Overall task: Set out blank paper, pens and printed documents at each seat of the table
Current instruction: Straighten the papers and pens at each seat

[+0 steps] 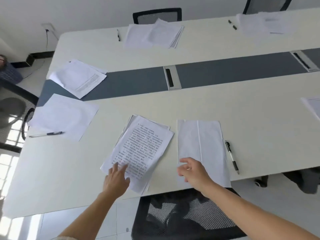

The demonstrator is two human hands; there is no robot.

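Observation:
A stack of printed documents (140, 149) lies tilted on the white table (242, 108) near its front edge. My left hand (116, 179) rests on the stack's near left corner with straight fingers. To the right lies blank paper (202, 146), and my right hand (192, 170) hovers over its near left corner, fingers loosely spread and holding nothing. A black pen (232, 156) lies just right of the blank paper.
Blank sheets (64, 115) with a pen (46, 134) and printed pages (78, 77) sit at the left end. Across the table lie papers (154, 33) with a pen (118, 34), and further papers (263, 23). A mesh chair (187, 217) stands below me.

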